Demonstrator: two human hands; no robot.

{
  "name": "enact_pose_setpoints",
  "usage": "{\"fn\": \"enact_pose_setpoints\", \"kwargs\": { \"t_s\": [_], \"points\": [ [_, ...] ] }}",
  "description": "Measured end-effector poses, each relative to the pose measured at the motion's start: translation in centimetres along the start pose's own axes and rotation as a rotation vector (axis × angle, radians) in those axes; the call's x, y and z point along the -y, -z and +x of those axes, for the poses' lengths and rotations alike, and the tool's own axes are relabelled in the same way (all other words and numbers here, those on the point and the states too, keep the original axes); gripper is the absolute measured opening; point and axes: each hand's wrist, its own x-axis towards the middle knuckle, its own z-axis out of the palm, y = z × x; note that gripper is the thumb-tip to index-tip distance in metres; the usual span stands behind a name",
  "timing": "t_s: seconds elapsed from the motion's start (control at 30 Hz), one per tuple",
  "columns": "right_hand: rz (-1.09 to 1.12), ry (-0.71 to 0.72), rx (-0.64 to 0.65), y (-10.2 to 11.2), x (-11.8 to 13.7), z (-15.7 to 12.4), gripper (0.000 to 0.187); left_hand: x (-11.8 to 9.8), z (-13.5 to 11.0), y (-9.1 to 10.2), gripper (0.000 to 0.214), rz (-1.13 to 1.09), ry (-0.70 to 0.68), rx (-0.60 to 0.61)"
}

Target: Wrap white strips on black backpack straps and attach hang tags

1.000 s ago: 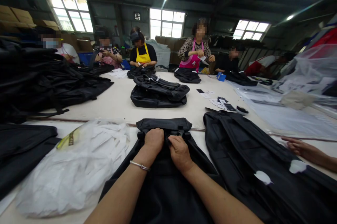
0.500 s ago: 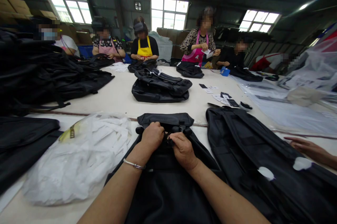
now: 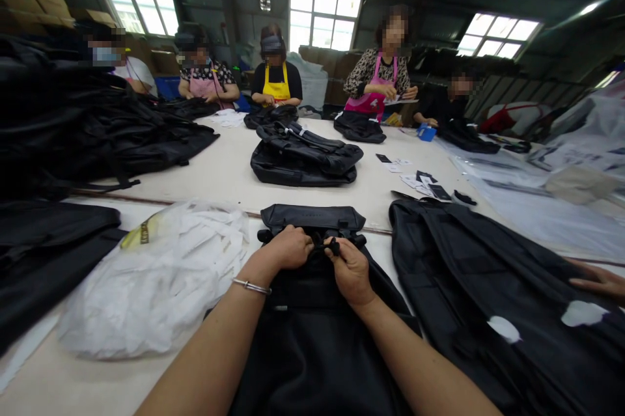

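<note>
A black backpack (image 3: pixel 312 338) lies in front of me, its top flap (image 3: pixel 312 215) pointing away. Over its upper part, my left hand (image 3: pixel 291 248) is closed, fingertips pinching a black strap near the middle. My right hand (image 3: pixel 350 267) is closed on a black buckle (image 3: pixel 333 247) at the other end of that short strap. The two hands are a little apart, with the strap between them. A silver bangle (image 3: pixel 251 286) circles my left wrist. The exact shape of what my left fingers hold is partly hidden.
A clear plastic bag of white strips (image 3: pixel 161 286) sits to the left. Another black backpack (image 3: pixel 454 273) lies at right, a co-worker's hand (image 3: pixel 598 279) on it. Ahead are a folded black bag (image 3: pixel 305 155), tags (image 3: pixel 424 183) and a black bag pile (image 3: pixel 97 123). Several people work across the table.
My right hand has moved slightly right, away from my left, and the black strap and buckle now show between them. The view has shifted a little.
</note>
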Motion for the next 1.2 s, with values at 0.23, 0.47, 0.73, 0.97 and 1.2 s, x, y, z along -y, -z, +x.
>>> {"fn": "enact_pose_setpoints", "kwargs": {
  "t_s": [0.23,0.47,0.73,0.97,1.2],
  "points": [
    [0.01,0.008,0.044,0.1,-0.2,-0.3,0.014,0.7,-0.6,-0.8,0.022,-0.099,0.156,-0.09],
    [0.031,-0.152,-0.002,0.1,-0.3,0.0,0.018,0.2,-0.1,-0.2,0.031,-0.106,0.218,-0.037],
    [0.06,-0.194,0.021,0.0,-0.8,0.2,0.018,-1.2,1.5,0.5,0.032,-0.006,0.246,0.033],
    [0.07,-0.147,0.012,-0.6,-0.3,0.5,0.015,-1.0,1.4,0.6,0.031,0.063,0.175,0.049],
    [0.069,-0.111,0.013,-1.2,-0.5,0.2,0.014,-0.8,1.2,-0.5,0.042,0.094,0.17,0.057]
  ]
}}
